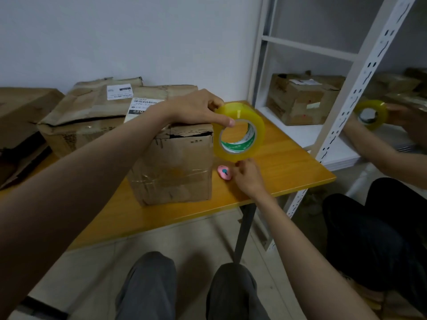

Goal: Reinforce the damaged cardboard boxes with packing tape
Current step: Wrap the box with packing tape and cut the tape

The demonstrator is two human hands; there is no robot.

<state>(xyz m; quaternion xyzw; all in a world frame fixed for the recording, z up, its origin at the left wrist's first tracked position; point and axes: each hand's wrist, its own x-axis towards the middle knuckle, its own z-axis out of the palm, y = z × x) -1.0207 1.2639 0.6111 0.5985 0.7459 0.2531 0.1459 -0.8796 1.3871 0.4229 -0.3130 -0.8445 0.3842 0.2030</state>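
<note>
Knees (147, 285) in grey trousers at frame bottom; person seated at a yellow desk (288, 167). Left hand (196, 109) holds the tape roll (239, 132) upright by its top edge, grip closed round the rim, thumb on the near face. Roll hangs just right of the nearest box (171, 162), above the desk. Right hand (246, 176) under the roll, fingertips curled at its lower edge; likely picking for the loose end, though no free tape shows. Pink cutter (224, 172) on the desk just beside that hand.

Box top edge is torn and gaping; old tape crosses the front. Two more crushed boxes (92, 116) behind.

Advice: find the end with a fingernail, peel slowly so it does not split, keep the roll steady, then start the strip well past the tear.

Second person at right with another roll (372, 114), by the shelf (300, 132).
</note>
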